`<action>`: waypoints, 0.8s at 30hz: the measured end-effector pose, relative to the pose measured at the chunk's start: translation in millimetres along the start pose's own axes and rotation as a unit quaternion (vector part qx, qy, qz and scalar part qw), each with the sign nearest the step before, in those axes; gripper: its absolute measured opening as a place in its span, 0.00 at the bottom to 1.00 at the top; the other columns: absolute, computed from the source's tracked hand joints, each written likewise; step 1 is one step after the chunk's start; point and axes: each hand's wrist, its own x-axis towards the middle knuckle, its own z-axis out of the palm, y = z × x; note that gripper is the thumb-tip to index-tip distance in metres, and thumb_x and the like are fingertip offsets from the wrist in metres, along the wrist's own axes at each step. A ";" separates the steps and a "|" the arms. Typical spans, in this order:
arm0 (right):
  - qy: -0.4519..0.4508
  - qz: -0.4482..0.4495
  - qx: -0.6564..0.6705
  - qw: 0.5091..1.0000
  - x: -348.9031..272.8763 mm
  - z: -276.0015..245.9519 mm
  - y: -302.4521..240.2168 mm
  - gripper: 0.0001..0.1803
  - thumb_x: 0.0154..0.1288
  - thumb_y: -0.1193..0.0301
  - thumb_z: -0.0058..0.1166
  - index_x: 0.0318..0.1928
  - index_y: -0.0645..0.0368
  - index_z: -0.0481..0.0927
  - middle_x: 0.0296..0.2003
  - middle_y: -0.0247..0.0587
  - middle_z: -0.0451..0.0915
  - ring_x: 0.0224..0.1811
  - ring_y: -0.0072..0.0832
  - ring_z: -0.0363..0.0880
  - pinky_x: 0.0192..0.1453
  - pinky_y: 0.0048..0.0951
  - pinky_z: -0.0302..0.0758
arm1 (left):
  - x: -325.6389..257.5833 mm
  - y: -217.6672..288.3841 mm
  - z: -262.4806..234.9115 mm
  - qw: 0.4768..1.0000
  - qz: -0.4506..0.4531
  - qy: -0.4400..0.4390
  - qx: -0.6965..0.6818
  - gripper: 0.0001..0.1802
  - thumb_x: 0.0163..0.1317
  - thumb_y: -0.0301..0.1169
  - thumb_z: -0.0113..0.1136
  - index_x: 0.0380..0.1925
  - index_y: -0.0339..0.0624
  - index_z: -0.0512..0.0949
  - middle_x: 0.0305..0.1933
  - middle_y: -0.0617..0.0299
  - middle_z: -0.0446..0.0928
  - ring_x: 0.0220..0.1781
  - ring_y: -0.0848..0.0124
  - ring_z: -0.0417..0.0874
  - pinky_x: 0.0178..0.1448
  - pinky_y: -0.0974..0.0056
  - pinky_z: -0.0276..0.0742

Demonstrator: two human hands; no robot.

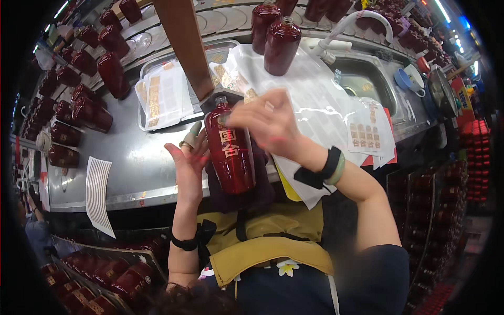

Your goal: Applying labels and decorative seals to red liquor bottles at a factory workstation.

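A dark red glossy bottle (231, 168) with gold characters down its front lies tilted in front of me, its neck pointing away and its base toward my apron. My left hand (189, 160) is just left of it, palm turned up and fingers spread, holding nothing; a greenish cover sits on one fingertip. Over the bottle's upper right side, my right hand (270, 123) bends inward with its fingers at the shoulder, close to or touching the glass. Motion smears those fingers, so whether they pinch anything is hidden. A dark cloth (265, 184) lies beneath the bottle.
A wooden post (184, 44) rises just beyond the bottle. Gold decal sheets lie in a metal tray (142, 123) and at the right (370, 131). Two red bottles (282, 47) stand behind on white plastic sheeting. A sink (362, 79) with a white faucet is right; more bottles (113, 76) crowd the left.
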 end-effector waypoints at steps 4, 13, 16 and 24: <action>-0.089 -0.150 0.275 0.946 -17.1 -21.7 -69.5 0.11 0.60 0.72 0.59 0.44 0.49 0.85 0.41 0.26 0.82 0.37 0.28 0.77 0.44 0.29 0.77 | -2.6 -0.3 6.0 1.000 0.009 0.018 -0.017 0.50 0.76 0.69 0.29 0.78 0.34 0.55 0.77 0.41 0.64 0.79 0.55 0.66 0.80 0.52 0.60; -0.122 0.422 0.115 0.891 -28.7 -69.8 7.7 0.19 0.65 0.77 0.59 0.57 0.54 0.78 0.35 0.39 0.72 0.37 0.28 0.77 0.41 0.30 0.71 | -5.0 6.1 36.9 0.978 0.121 0.002 0.172 0.43 0.64 0.31 0.73 0.73 0.29 0.60 0.60 0.50 0.79 0.57 0.67 0.84 0.63 0.61 0.80; -0.233 0.318 0.014 0.919 -61.5 -52.7 11.4 0.19 0.59 0.76 0.62 0.52 0.48 0.83 0.36 0.39 0.73 0.38 0.34 0.78 0.41 0.33 0.71 | -4.8 11.8 39.9 0.977 0.095 0.000 0.189 0.43 0.64 0.30 0.73 0.73 0.29 0.60 0.60 0.50 0.79 0.57 0.68 0.83 0.63 0.61 0.80; -0.318 0.216 -0.162 0.909 -112.9 -69.9 53.8 0.20 0.56 0.75 0.59 0.50 0.46 0.85 0.41 0.38 0.75 0.41 0.35 0.80 0.44 0.39 0.74 | -2.4 5.5 32.7 0.982 0.074 0.006 0.175 0.43 0.63 0.28 0.73 0.73 0.30 0.61 0.61 0.52 0.78 0.59 0.68 0.82 0.64 0.62 0.79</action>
